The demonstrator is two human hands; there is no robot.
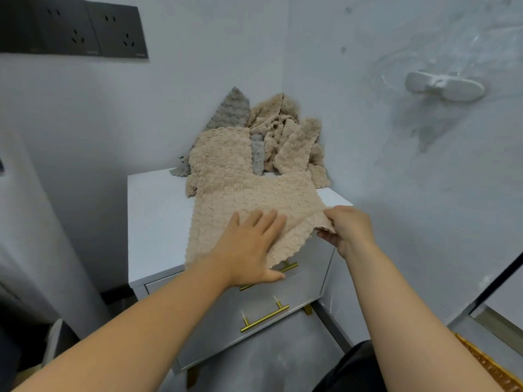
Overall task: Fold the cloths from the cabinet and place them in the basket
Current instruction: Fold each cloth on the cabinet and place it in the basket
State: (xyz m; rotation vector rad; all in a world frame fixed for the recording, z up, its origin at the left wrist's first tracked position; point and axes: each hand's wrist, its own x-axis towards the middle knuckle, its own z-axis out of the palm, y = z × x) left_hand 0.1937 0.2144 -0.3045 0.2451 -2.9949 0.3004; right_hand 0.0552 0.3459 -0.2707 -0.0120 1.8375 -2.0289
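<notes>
Two grips work one beige cloth on the cabinet.

The right grip (351,230) pinches the beige cloth's (254,199) near right corner between thumb and fingers, raised a little; the left grip (249,250) lies flat with straight fingers, pressing the near half down. The cloth is spread on the tabletop (158,222), its front edge hanging over the drawers (305,281). It looks soft, light and limp, so corners and edges seem the best hold, with a flat palm against sliding. Behind it, a heap of beige and grey cloths (283,131) fills the wall corner. The drawers are shut, their contents hidden. A woven rim (486,366) at lower right may be the basket; its inside is out of view.
</notes>
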